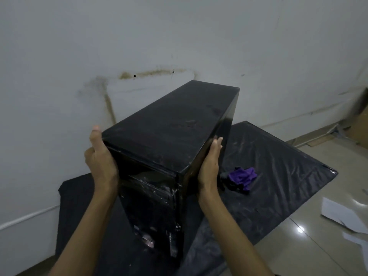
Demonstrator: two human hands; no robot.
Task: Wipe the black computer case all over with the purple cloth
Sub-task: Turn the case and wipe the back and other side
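Left hand [101,156], fingers hidden, and flat-fingered right hand [209,166] squeeze the black box-shaped computer case [169,126]; crumpled purple cloth [242,176] lies at three o'clock, nearest the right.

A bare room with stained white wall [179,36], glossy tiled floor [318,246], cardboard [360,126].

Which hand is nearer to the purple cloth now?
Right. The right hand presses the case on its right side, just beside the purple cloth; the left hand holds the opposite side.
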